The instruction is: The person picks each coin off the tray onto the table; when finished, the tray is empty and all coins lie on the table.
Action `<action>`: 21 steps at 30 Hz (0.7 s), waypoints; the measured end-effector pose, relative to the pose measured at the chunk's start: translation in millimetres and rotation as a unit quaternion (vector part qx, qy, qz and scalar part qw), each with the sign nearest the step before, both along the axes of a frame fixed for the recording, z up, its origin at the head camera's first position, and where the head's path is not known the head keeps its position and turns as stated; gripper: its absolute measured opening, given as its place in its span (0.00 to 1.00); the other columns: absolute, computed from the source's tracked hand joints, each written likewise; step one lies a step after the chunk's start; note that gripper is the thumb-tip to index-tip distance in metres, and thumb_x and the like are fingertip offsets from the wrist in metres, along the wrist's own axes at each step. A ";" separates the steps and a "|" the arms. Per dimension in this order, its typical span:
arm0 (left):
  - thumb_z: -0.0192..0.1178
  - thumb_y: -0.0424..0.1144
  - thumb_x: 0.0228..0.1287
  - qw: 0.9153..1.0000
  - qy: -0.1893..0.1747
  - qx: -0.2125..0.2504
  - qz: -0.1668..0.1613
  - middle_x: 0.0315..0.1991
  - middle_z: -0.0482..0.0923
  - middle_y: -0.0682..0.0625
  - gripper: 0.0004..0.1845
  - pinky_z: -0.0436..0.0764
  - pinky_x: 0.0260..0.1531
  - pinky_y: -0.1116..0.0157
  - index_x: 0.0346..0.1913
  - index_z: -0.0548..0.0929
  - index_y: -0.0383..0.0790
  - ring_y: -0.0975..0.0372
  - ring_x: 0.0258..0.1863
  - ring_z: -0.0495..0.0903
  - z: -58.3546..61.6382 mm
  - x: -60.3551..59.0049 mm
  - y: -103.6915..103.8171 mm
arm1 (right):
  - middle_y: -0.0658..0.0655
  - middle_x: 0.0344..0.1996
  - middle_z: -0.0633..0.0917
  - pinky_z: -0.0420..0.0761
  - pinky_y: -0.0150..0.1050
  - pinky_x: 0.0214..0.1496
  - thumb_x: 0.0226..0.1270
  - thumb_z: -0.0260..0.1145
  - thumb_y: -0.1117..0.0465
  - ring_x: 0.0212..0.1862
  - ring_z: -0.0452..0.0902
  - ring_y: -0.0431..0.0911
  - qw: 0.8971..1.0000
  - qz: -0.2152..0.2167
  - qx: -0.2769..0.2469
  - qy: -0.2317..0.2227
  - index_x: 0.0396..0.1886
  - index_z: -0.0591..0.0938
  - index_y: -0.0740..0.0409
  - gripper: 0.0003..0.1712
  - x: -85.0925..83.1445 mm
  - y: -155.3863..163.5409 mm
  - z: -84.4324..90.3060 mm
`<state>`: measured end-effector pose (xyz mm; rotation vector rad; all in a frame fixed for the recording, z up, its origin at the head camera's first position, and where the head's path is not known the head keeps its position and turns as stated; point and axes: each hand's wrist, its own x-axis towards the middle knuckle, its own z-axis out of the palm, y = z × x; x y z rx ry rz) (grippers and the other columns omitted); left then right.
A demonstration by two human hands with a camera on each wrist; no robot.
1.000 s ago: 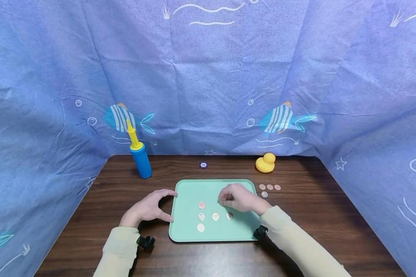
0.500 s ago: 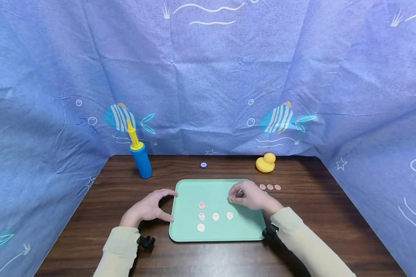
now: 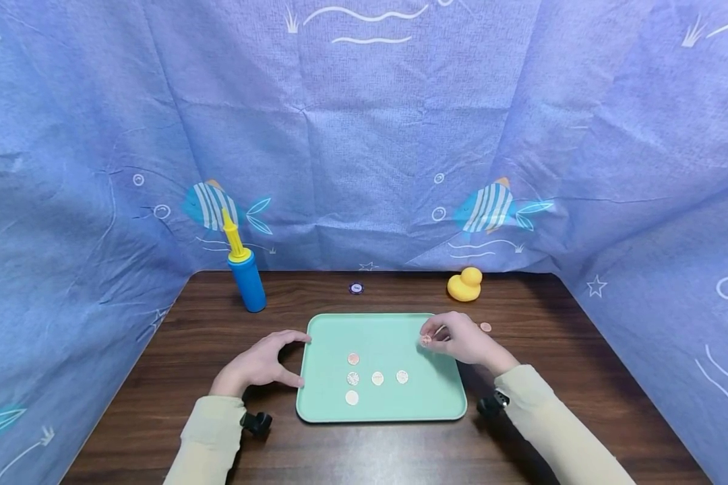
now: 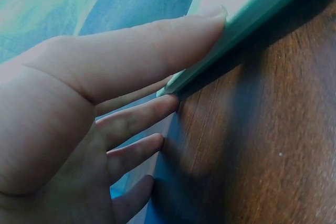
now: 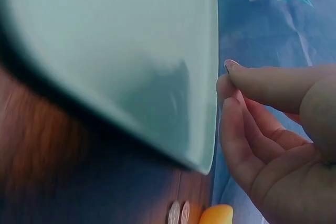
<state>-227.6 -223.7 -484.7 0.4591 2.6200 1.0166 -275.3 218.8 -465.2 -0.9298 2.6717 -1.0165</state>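
A pale green tray (image 3: 324, 330) lies on the dark wooden table. On it sit several coins: a copper one (image 3: 354, 359) above a silver one (image 3: 353, 378), a pale one (image 3: 352, 397) below, and two more to the right, the outermost silver (image 3: 402, 377). My left hand (image 3: 261, 364) touches the tray's left rim with thumb and fingertips, fingers extended; its thumb (image 4: 173, 40) rests at the rim in the left wrist view. Between thumb and fingertips, my right hand (image 3: 458, 340) pinches a copper coin (image 3: 425, 341) over the tray's back right corner.
Right of the tray, a copper coin (image 3: 485, 327) shows beyond my right hand, which hides other coins there. A yellow rubber duck (image 3: 464, 285), a poker chip (image 3: 356, 288) and a blue-and-yellow hand pump (image 3: 249, 279) stand along the back. A blue fish-print cloth (image 3: 364, 148) hangs behind.
My right hand has moved right and back across the tray with the pinched coin, now covering most of the coins beside the tray. My left hand stays put.
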 end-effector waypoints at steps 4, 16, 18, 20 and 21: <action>0.84 0.48 0.50 1.000 0.004 0.001 -0.001 0.75 0.70 0.41 0.45 0.67 0.71 0.36 0.72 0.77 0.45 0.41 0.75 0.64 -0.6 0.0 -0.5 | 0.46 0.34 0.87 0.86 0.35 0.42 0.67 0.77 0.64 0.37 0.86 0.39 1.000 -0.008 -0.015 -0.006 0.42 0.89 0.53 0.07 -0.5 12.7 -0.6; 0.84 0.49 0.50 1.000 0.004 -0.002 0.003 0.75 0.70 0.42 0.45 0.66 0.72 0.36 0.72 0.77 0.46 0.42 0.76 0.65 -2.7 -1.1 -1.3 | 0.48 0.33 0.87 0.87 0.35 0.43 0.66 0.77 0.67 0.37 0.83 0.41 0.998 -0.050 -0.027 -0.002 0.41 0.89 0.55 0.07 -0.5 47.8 -7.9; 0.84 0.49 0.50 1.000 0.004 -0.003 0.004 0.75 0.70 0.42 0.45 0.67 0.72 0.36 0.72 0.77 0.46 0.42 0.75 0.65 -3.3 -1.3 -1.4 | 0.49 0.33 0.87 0.87 0.35 0.43 0.65 0.76 0.69 0.38 0.83 0.40 0.998 -0.054 -0.034 0.004 0.41 0.89 0.56 0.08 0.1 53.4 -10.0; 0.84 0.49 0.50 1.000 0.001 -0.003 0.005 0.75 0.70 0.42 0.45 0.67 0.71 0.37 0.72 0.77 0.46 0.42 0.75 0.65 -3.1 -1.1 -0.8 | 0.52 0.34 0.88 0.87 0.35 0.43 0.64 0.76 0.71 0.37 0.82 0.40 0.997 -0.058 -0.041 0.009 0.42 0.88 0.59 0.08 1.4 59.6 -11.6; 0.84 0.49 0.50 1.000 -0.001 -0.002 0.006 0.75 0.70 0.42 0.45 0.67 0.72 0.37 0.72 0.77 0.47 0.42 0.76 0.65 -2.8 -0.9 -0.4 | 0.54 0.34 0.88 0.87 0.34 0.43 0.63 0.76 0.72 0.37 0.82 0.39 0.997 -0.060 -0.045 0.012 0.42 0.88 0.61 0.09 2.1 62.5 -12.5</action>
